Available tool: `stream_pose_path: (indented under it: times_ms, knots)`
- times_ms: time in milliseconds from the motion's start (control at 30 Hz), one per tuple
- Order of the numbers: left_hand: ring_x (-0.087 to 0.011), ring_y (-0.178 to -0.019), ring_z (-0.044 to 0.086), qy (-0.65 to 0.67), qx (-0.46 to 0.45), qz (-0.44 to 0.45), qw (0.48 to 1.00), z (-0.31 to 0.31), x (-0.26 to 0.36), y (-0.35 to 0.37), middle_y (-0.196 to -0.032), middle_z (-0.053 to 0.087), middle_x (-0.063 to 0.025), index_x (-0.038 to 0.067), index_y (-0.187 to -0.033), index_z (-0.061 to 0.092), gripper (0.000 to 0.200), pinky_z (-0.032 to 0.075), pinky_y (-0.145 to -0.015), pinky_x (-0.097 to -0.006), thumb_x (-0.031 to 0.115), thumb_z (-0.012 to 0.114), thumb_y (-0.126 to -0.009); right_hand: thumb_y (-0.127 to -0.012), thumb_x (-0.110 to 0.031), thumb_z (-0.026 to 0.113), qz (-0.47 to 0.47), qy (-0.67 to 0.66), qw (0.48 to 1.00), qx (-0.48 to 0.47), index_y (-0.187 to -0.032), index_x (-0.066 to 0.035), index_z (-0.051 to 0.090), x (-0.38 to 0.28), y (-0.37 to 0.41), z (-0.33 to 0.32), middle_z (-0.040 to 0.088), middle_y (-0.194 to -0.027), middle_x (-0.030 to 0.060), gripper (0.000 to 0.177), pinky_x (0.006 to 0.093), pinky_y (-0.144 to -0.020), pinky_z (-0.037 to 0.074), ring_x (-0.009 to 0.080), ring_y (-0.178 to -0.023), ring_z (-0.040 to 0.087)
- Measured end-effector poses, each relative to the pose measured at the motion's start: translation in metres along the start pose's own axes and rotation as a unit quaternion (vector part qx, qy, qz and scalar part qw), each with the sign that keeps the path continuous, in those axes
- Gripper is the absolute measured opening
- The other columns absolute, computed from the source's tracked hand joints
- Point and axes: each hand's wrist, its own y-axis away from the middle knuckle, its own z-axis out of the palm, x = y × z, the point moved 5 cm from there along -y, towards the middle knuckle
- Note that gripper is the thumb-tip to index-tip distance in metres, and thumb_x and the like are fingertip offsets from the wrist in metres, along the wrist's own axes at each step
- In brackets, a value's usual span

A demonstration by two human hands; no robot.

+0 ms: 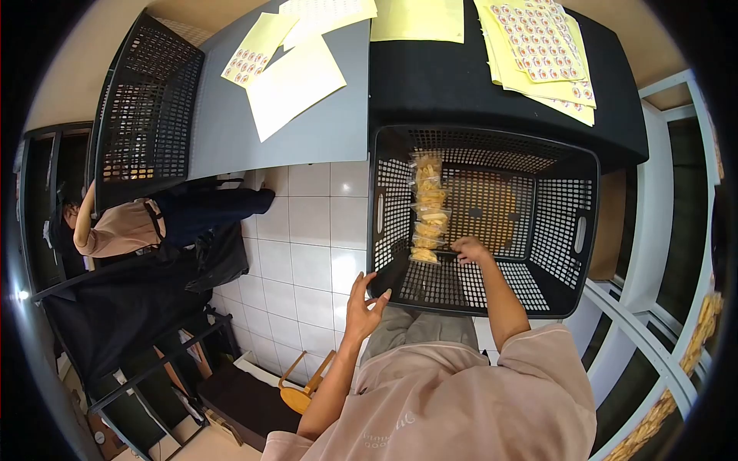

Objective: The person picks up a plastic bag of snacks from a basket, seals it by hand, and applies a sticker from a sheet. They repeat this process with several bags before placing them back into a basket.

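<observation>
A black plastic crate (565, 296) with perforated walls stands in front of me. Along its left side, inside, runs a row of small clear packets (429, 219) filled with yellowish snack pieces. My right hand (470, 250) reaches down into the crate just right of the nearest packets, its fingers loosely bent and apart, with nothing seen in them. At the crate's near left corner is my left hand (365, 307), thumb and fingers spread, fingertips right by the rim and holding nothing.
Beyond the crate, a black table (430, 84) and a grey table (307, 150) carry yellow sticker sheets (534, 46). Another black crate (146, 107) stands at the left end, near a person (127, 230). A yellow stool (296, 398) is at lower left, metal framing (653, 338) at right.
</observation>
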Motion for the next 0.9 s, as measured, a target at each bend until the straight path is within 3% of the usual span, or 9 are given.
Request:
stream_pose_path:
  times_ms: [167,300,367,467,600,700,767,800,900]
  knots:
    - [-0.0348,-0.122,0.054,-0.009,-0.02,-0.021,1.0,0.004,0.004,-0.001,-0.146,0.036,-0.0305,0.005,-0.132,0.054,0.053,0.058,-0.083,-0.0357,0.021,0.074,-0.085,-0.099,-0.054,0.042,0.018,-0.241,0.928,0.282,-0.14,-0.001,0.045,-0.002,-0.008,-0.026,0.05,-0.137,0.0222,0.067,0.0466,-0.093,0.054,0.0356,-0.119,0.055]
    - [-0.0353,-0.124,0.053,-0.016,-0.029,-0.021,0.999,0.003,0.003,-0.002,-0.145,0.036,-0.0318,0.005,-0.13,0.055,0.051,0.058,-0.082,-0.0359,0.021,0.074,-0.085,-0.094,-0.07,0.028,0.014,-0.211,0.938,0.276,-0.149,-0.006,0.032,-0.012,-0.063,0.003,0.038,-0.148,0.0198,0.085,0.0562,-0.095,0.048,0.0419,-0.127,0.046]
    - [-0.0354,-0.125,0.052,-0.019,-0.023,-0.014,0.999,0.003,0.004,-0.001,-0.145,0.036,-0.0331,0.005,-0.129,0.056,0.051,0.059,-0.081,-0.036,0.022,0.074,-0.085,-0.091,-0.076,0.019,-0.01,-0.315,0.942,0.117,-0.153,-0.008,0.022,-0.052,-0.024,0.053,0.028,-0.155,0.017,0.092,0.0594,-0.103,0.039,0.043,-0.133,0.039]
    - [-0.0363,-0.126,0.05,-0.037,-0.031,-0.028,0.998,0.002,0.007,-0.002,-0.142,0.036,-0.0357,0.006,-0.13,0.056,0.053,0.059,-0.082,-0.0365,0.026,0.075,-0.084,-0.088,-0.079,0.016,-0.028,-0.27,0.961,0.051,-0.154,-0.01,0.015,-0.068,-0.026,0.069,0.022,-0.157,0.0177,0.096,0.0608,-0.108,0.031,0.0419,-0.137,0.033]
    - [-0.0374,-0.128,0.049,-0.036,-0.031,-0.014,0.999,0.002,-0.004,-0.003,-0.142,0.037,-0.0357,0.008,-0.127,0.058,0.053,0.059,-0.079,-0.0356,0.032,0.075,-0.083,-0.087,-0.08,0.016,-0.004,-0.318,0.942,0.11,-0.155,-0.011,0.013,-0.065,-0.018,0.053,0.02,-0.157,0.0192,0.096,0.0586,-0.109,0.03,0.0405,-0.142,0.024]
    - [-0.0371,-0.131,0.047,-0.046,-0.009,0.016,0.999,0.004,-0.022,-0.002,-0.14,0.043,-0.0324,0.013,-0.127,0.059,0.055,0.052,-0.091,-0.0366,0.04,0.075,-0.082,-0.089,-0.078,0.02,-0.03,-0.299,0.936,0.183,-0.155,-0.012,0.012,-0.023,-0.05,0.033,0.017,-0.158,0.0184,0.093,0.0582,-0.108,0.032,0.0398,-0.142,0.024]
    - [-0.0381,-0.131,0.046,-0.06,-0.003,0.013,0.998,0.005,-0.026,-0.002,-0.139,0.044,-0.032,0.016,-0.126,0.06,0.055,0.048,-0.096,-0.0374,0.042,0.075,-0.081,-0.091,-0.075,0.021,0.02,-0.297,0.939,0.174,-0.155,-0.012,0.015,0.003,-0.065,0.022,0.026,-0.154,0.0193,0.089,0.0553,-0.103,0.04,0.0394,-0.134,0.038]
    - [-0.0378,-0.13,0.048,-0.06,-0.007,0.007,0.998,0.004,-0.019,-0.002,-0.14,0.043,-0.0328,0.016,-0.125,0.061,0.053,0.05,-0.092,-0.0371,0.042,0.074,-0.081,-0.095,-0.068,0.023,0.04,-0.321,0.929,0.182,-0.155,-0.016,0.017,-0.009,-0.036,0.024,0.016,-0.16,0.0125,0.08,0.0581,-0.113,0.026,0.0386,-0.144,0.021]
    - [-0.0357,-0.126,0.053,-0.063,-0.008,-0.022,0.998,-0.001,-0.009,-0.004,-0.141,0.041,-0.033,0.014,-0.125,0.061,0.053,0.053,-0.089,-0.0358,0.043,0.073,-0.082,-0.093,-0.071,0.023,0.093,-0.302,0.932,0.175,-0.155,-0.015,0.014,-0.009,-0.005,0.021,0.016,-0.159,0.015,0.084,0.0588,-0.112,0.029,0.041,-0.142,0.024]
